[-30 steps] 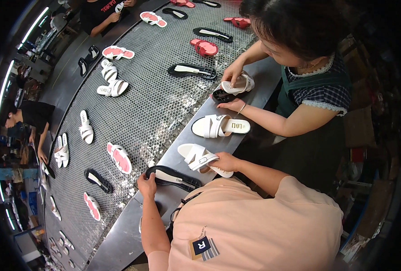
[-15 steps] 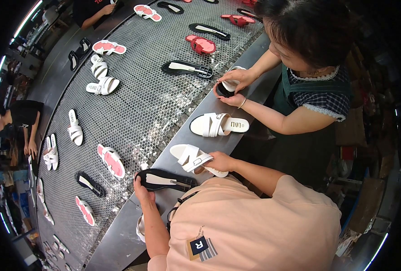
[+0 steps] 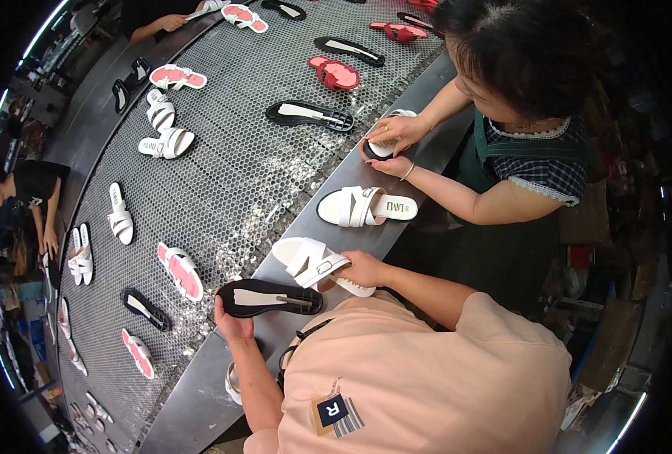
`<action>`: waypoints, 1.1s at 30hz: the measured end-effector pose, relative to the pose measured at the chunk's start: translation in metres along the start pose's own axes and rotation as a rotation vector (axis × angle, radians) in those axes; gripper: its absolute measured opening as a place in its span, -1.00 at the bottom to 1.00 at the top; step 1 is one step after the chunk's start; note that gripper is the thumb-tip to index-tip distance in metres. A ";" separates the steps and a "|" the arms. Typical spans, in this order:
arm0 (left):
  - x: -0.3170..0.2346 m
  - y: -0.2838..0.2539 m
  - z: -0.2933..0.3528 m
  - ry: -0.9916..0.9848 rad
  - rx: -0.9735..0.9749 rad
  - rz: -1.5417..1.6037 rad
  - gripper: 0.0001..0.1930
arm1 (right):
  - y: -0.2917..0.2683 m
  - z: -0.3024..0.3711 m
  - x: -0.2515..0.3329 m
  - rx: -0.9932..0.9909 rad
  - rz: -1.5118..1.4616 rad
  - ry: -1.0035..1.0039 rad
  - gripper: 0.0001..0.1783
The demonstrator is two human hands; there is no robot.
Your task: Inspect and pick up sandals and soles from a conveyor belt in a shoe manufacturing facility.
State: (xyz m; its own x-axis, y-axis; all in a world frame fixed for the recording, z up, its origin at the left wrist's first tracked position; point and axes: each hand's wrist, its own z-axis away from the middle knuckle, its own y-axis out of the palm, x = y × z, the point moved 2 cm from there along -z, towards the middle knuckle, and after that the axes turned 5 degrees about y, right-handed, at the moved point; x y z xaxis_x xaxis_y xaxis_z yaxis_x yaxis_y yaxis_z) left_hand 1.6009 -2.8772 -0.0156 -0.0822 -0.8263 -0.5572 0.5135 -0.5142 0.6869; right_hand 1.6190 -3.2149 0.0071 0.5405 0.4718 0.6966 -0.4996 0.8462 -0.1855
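Note:
My left hand (image 3: 234,324) grips a black shoe sole (image 3: 249,298) by its broad end, with a long pale strip facing up along its middle. In my right hand (image 3: 366,271) is a white strappy sandal (image 3: 308,256) with a buckle, held near its heel end. The sandal hovers just above and to the right of the sole; whether they touch I cannot tell. Both are over the metal ledge (image 3: 200,401) in front of me. A finished-looking white sandal with a dark sole edge (image 3: 343,208) lies on the ledge beyond my right hand.
A perforated mesh surface (image 3: 222,166) carries several white, pink-lined and red sandals and black soles. At my right, a co-worker's hands (image 3: 396,136) press a white sandal onto a black sole. Another white shoe (image 3: 234,382) partly shows beside my left forearm. Other people stand across the surface.
Both my hands have moved slightly left, carrying the sole and sandal. The shoes on the mesh have shifted a little left. The co-worker's upper hand has moved over the sandal.

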 end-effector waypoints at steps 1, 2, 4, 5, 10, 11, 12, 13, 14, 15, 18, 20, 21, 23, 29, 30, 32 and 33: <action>0.000 0.006 -0.001 0.008 0.068 0.021 -0.70 | 0.000 0.000 0.003 -0.012 -0.037 -0.039 -0.67; 0.001 0.009 -0.002 0.024 -0.016 0.002 -0.67 | 0.000 -0.001 0.006 -0.026 -0.074 -0.078 -0.66; 0.003 0.018 -0.004 0.039 -0.021 -0.012 -0.67 | 0.000 0.003 0.018 -0.021 -0.076 -0.089 -0.67; 0.001 0.018 -0.003 0.070 -0.038 -0.034 -0.68 | 0.002 0.003 0.027 0.002 -0.082 -0.107 -0.67; 0.006 0.020 -0.009 0.048 0.001 -0.022 -0.65 | 0.006 -0.005 0.034 0.061 -0.044 -0.126 -0.67; 0.007 0.023 -0.011 0.045 0.031 -0.023 -0.66 | 0.006 -0.005 0.036 0.073 -0.021 -0.114 -0.68; 0.008 0.025 -0.012 0.043 0.061 -0.024 -0.66 | 0.007 -0.006 0.037 0.085 0.002 -0.103 -0.68; 0.010 0.025 -0.013 0.041 0.058 -0.022 -0.66 | 0.009 -0.009 0.036 0.086 0.004 -0.099 -0.68; 0.011 0.026 -0.015 0.046 0.064 -0.012 -0.66 | 0.013 -0.013 0.034 0.114 -0.045 -0.119 -0.68; 0.011 0.026 -0.016 0.050 0.071 -0.003 -0.67 | 0.016 -0.017 0.033 0.141 -0.094 -0.139 -0.68; 0.015 0.034 -0.019 0.056 0.085 -0.020 -0.65 | 0.021 -0.019 0.044 0.135 -0.143 -0.131 -0.69; 0.016 0.038 -0.020 0.054 0.098 -0.044 -0.58 | 0.022 -0.022 0.053 0.159 -0.102 -0.134 -0.69; 0.017 0.038 -0.021 0.051 0.094 -0.043 -0.58 | 0.024 -0.025 0.056 0.183 -0.063 -0.141 -0.69; 0.018 0.041 -0.020 0.069 0.152 -0.077 -0.49 | 0.028 -0.031 0.058 0.196 -0.040 -0.129 -0.69; 0.022 0.040 -0.026 0.056 0.099 -0.184 -0.16 | 0.052 -0.064 0.032 0.296 -0.204 -0.287 -0.70; 0.026 0.044 -0.029 0.038 0.124 -0.173 -0.15 | 0.050 -0.065 0.030 0.336 -0.280 -0.260 -0.72; 0.027 0.053 -0.027 0.028 0.145 -0.152 -0.15 | 0.043 -0.058 0.044 0.293 -0.186 -0.158 -0.73; 0.028 0.052 -0.027 0.027 0.173 -0.142 -0.16 | 0.043 -0.059 0.043 0.320 -0.237 -0.110 -0.72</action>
State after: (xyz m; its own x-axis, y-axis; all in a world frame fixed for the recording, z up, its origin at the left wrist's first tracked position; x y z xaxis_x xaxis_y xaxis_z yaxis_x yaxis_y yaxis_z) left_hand 1.6484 -2.9202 -0.0082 -0.1197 -0.7375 -0.6647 0.3441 -0.6588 0.6690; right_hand 1.6603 -3.1433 -0.0115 0.5984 0.2293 0.7676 -0.5649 0.8002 0.2013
